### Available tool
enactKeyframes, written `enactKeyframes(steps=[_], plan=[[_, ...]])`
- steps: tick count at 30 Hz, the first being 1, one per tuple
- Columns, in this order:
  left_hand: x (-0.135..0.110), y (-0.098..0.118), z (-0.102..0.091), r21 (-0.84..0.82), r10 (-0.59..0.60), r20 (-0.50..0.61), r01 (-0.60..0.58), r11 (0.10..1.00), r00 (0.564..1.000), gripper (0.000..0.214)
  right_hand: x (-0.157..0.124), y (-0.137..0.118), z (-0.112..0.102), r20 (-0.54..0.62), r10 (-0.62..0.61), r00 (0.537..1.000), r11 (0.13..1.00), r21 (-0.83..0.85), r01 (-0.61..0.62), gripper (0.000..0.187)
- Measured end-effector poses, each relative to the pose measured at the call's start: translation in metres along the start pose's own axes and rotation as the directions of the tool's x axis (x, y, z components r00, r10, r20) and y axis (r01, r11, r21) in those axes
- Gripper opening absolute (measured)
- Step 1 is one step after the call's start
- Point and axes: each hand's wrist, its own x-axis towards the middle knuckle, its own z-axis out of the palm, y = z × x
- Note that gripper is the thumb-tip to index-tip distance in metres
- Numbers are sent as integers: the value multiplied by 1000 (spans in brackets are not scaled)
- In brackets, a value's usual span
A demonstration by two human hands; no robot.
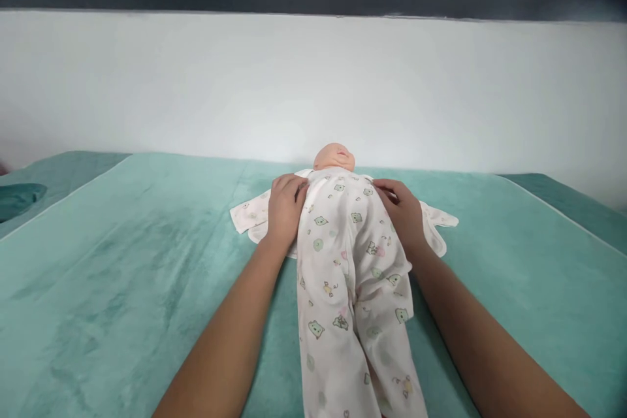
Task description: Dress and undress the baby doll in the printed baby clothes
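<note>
A baby doll (334, 158) lies on its back on a teal blanket (122, 261), head away from me. It wears a white romper (353, 274) printed with small animals. My left hand (284, 209) rests on the doll's left shoulder side, fingers curled down against the cloth. My right hand (402, 212) presses on the other side of the chest, fingers bent onto the fabric. The romper's empty-looking sleeves spread flat to both sides under my hands. The legs stretch toward me between my forearms.
The blanket covers a wide bed-like surface. A white wall (313, 85) rises behind it, with a dark band above. A darker teal cloth (19, 199) lies at the far left edge.
</note>
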Motion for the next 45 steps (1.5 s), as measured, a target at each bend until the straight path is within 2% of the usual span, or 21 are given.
enactKeyframes(steps=[2,3,7,10,13,16,19,21,22,24,26,29,32,35,37,39,42,45], plan=[[8,-5,0,-11,44,66,-44,999,997,20,16,-7,8,106,20,994,1000,-3,-20,22],[11,-7,-1,-35,29,95,-26,999,995,19,24,-11,12,168,34,985,999,-3,-34,22],[18,-5,-9,-159,-142,232,181,971,962,13,45,-20,17,408,67,911,996,25,-84,26],[21,1,-15,-191,-218,314,287,939,924,10,48,-20,14,490,58,870,996,35,-86,33],[22,3,-13,-180,-253,326,323,929,911,10,48,-16,14,448,48,893,998,4,-55,31],[21,0,-4,-153,-283,257,328,932,924,9,49,-9,21,359,41,932,998,-55,-23,23],[20,-2,6,-104,-294,162,313,944,942,10,53,-2,28,181,43,982,989,-144,-17,16],[20,-2,10,-51,-302,117,309,950,946,11,55,2,30,53,38,998,985,-173,-29,15],[20,-1,11,-28,-309,99,313,949,946,11,55,3,30,35,39,999,986,-165,-33,15],[21,0,12,-9,-312,83,314,950,947,11,53,1,28,118,61,991,992,-117,-48,18],[21,-1,12,-14,-295,87,297,955,951,11,50,-2,25,249,82,965,995,-68,-67,24],[20,-4,13,-27,-248,89,252,967,965,11,47,-8,19,385,70,920,997,3,-77,27],[19,-7,15,-1,-141,59,141,990,988,11,48,-11,13,492,42,870,996,51,-77,31],[18,-9,17,-6,-47,47,48,999,998,11,49,-10,10,544,28,839,996,51,-67,36],[18,-9,17,-31,-76,53,78,997,996,11,50,-8,9,544,10,839,998,53,-46,36],[18,-8,17,-60,-143,65,147,987,988,11,50,-5,10,504,-7,864,999,44,-17,33],[18,-6,16,-124,-213,91,223,967,973,12,51,-1,17,370,-10,929,1000,-21,20,26],[17,-5,15,-138,-254,83,263,955,964,12,55,3,26,221,-16,975,994,-104,40,23]])
